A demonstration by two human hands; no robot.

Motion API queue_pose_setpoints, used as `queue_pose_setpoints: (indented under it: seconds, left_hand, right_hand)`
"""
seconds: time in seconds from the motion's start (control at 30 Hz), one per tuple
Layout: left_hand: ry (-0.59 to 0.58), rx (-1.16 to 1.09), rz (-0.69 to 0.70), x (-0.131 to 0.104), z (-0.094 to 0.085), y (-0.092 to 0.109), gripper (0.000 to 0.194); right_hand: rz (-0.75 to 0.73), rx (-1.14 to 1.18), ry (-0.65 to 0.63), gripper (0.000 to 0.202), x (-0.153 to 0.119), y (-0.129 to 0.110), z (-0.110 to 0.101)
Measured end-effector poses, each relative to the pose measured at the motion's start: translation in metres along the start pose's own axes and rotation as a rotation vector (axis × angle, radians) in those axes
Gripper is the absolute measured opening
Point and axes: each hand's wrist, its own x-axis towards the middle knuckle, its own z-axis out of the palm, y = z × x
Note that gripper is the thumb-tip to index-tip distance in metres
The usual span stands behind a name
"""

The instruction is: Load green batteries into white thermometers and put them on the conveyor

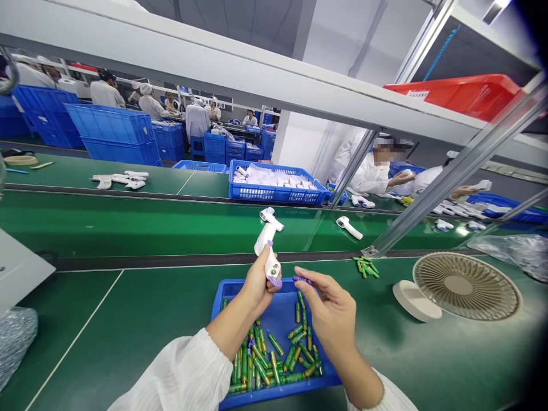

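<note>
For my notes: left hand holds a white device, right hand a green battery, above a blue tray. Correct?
Not quite: the head view shows the right hand holding a small purple piece. The left hand does hold a white device, above a blue tray.

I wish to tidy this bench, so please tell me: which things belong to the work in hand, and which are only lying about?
Likely in use:
white device, in left hand
small purple piece, in right hand
blue tray of green batteries

Apparently just lying about:
beige fan
clear plastic, far right
red bin, overhead shelf
</note>
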Motion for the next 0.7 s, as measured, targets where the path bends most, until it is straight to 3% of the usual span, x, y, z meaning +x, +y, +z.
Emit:
queue_pose_setpoints:
  seconds: [0.13, 0.23, 0.43, 0.7]
  left_hand:
    - [0.021, 0.059, -0.055, -0.002, 0.000, -0.003, 0.036]
    - [0.033, 0.068, -0.053, -0.004, 0.002, -0.003, 0.036]
    - [0.044, 0.082, -0.070, -0.005, 0.004, -0.003, 0.037]
    - [-0.087, 0.079, -0.149, -0.004, -0.001, -0.007, 0.043]
  right_hand:
    - [-0.055, 0.085, -0.041, 0.019, 0.012, -0.004, 0.017]
    - [-0.055, 0.139, 0.045, 0.016, 0.011, 0.002, 0.027]
    - [-0.206, 0.178, 0.133, 0.015, 0.003, 0.009, 0.029]
    - [-0.426, 0.108, 0.103, 0.029, 0.009, 0.010, 0.030]
